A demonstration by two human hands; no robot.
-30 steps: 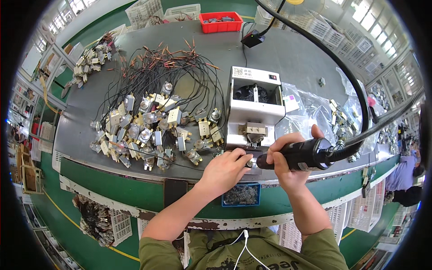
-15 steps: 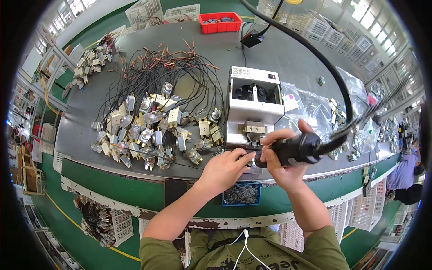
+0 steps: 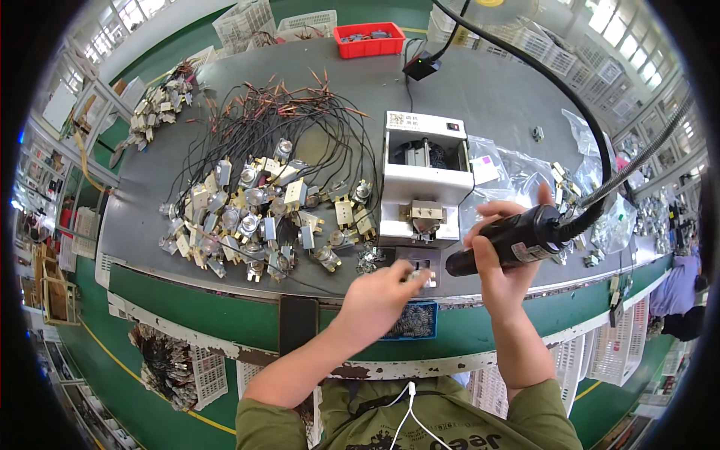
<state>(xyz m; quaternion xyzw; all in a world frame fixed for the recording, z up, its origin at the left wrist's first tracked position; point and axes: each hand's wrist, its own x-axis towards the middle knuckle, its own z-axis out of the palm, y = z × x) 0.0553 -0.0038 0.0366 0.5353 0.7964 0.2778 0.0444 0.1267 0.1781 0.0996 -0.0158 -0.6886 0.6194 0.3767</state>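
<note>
My right hand (image 3: pixel 501 281) is wrapped round a black electric screwdriver (image 3: pixel 521 241). The tool lies tilted, its narrow end to the lower left, apart from the fixture. A cable with a spring sleeve leaves its thick end. My left hand (image 3: pixel 381 298) has its fingers pinched over a small metal fixture (image 3: pixel 436 260) at the table's front edge. Blur and the fingers hide what they grip, though a small pale piece shows beside the fingertips. Directly behind the fixture stands a white screw feeder (image 3: pixel 424 181). A little heap of small metal parts (image 3: pixel 369 260) lies left of the fixture.
A large pile of plug-like parts with black leads (image 3: pixel 296 193) covers the table's left side. A blue tray (image 3: pixel 436 324) of small metal pieces and a dark phone-like slab (image 3: pixel 298 324) sit at the front. Plastic bags (image 3: pixel 517 180) lie right. A red bin (image 3: pixel 369 46) stands at the back.
My right hand has drawn the screwdriver away to the right, off the fixture. My left hand has shifted slightly down and right; its fingers have curled. The small heap of metal parts has come into view.
</note>
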